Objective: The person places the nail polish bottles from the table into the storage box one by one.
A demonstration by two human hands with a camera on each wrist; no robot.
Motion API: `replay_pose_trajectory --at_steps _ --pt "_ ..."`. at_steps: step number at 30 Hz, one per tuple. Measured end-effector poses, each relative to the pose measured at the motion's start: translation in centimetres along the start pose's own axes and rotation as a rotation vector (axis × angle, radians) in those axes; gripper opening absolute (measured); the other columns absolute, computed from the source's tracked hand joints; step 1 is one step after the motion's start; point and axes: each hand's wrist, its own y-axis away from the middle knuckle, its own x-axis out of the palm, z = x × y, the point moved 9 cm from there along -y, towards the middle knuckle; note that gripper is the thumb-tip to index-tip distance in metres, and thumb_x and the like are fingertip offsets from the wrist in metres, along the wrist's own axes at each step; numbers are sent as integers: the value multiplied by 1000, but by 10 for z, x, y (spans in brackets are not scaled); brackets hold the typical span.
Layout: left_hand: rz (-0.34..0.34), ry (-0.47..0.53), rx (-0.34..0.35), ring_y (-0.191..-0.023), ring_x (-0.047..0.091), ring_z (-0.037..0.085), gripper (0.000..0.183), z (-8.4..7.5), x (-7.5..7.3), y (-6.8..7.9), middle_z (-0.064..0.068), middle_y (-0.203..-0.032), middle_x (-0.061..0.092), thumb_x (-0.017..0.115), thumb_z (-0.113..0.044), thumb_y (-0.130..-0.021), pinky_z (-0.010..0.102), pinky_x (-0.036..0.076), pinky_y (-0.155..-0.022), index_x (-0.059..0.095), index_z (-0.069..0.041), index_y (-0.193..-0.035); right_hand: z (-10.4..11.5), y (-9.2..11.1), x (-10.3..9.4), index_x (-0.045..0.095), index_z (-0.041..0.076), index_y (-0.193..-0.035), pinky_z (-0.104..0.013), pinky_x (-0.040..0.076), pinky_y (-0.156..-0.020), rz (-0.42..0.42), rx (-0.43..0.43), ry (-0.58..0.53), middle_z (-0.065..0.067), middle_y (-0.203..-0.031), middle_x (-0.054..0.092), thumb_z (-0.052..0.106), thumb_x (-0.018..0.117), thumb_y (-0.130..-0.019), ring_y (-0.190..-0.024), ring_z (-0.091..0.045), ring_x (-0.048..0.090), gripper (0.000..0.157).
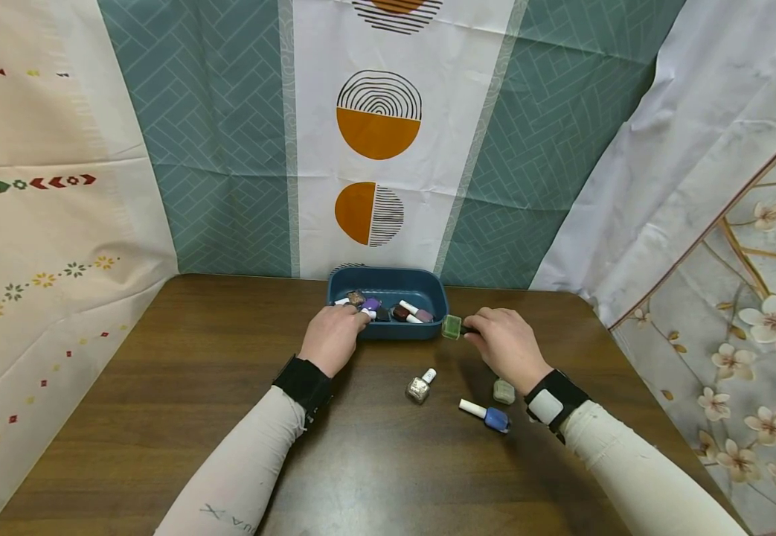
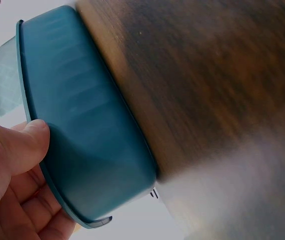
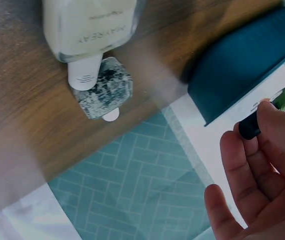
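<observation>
My left hand grips the near-left rim of a dark blue bin. In the left wrist view the thumb presses the bin's outer wall, and the other fingers curl over the rim. Several nail polish bottles lie in the bin, among them a purple one. Just right of the bin, my right hand pinches the black cap of a green nail polish bottle. That bottle is held up beside the bin's right end, its glass end pointing left.
On the table lie a glittery nail polish bottle with a white cap, a blue one and a pale greenish one partly behind the right wrist. A patterned cloth hangs behind the bin.
</observation>
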Motion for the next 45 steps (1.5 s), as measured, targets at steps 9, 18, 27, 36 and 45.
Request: replay_pose_trajectory --at_steps 9,18,27,36,45 --pt "2 1 -2 -82 63 18 15 0 -1 1 1 -88 70 63 -20 -89 37 50 -84 71 -18 -102 7 -12 -1 69 14 -97 -42 44 -93 -31 -27 -2 2 -89 66 22 71 -82 -85 -17 63 17" --pt "4 8 -6 -81 62 18 16 1 2 1 0 -88 70 63 -20 -89 36 50 -85 71 -19 -103 11 -27 0 70 15 -96 -41 43 -93 -31 -18 14 2 -87 65 23 69 -84 -83 -18 63 15" --pt "-11 9 1 -81 62 18 16 1 2 1 -1 -88 70 63 -18 -89 36 50 -86 71 -19 -103 16 -40 5 70 15 -93 -41 43 -92 -24 -16 32 2 -83 63 25 69 -84 -80 -18 61 13" --pt "-4 4 -2 -82 62 17 16 1 0 1 -1 -88 70 63 -18 -89 35 49 -87 72 -19 -102 19 -56 12 71 18 -93 -40 44 -92 6 16 56 3 -83 63 26 69 -84 -79 -17 62 12" --pt "-4 2 4 -81 62 17 16 2 2 1 -2 -89 70 62 -19 -90 35 49 -88 71 -20 -103 19 -70 26 72 19 -88 -42 45 -87 29 32 89 1 -79 64 25 70 -82 -76 -18 61 9"
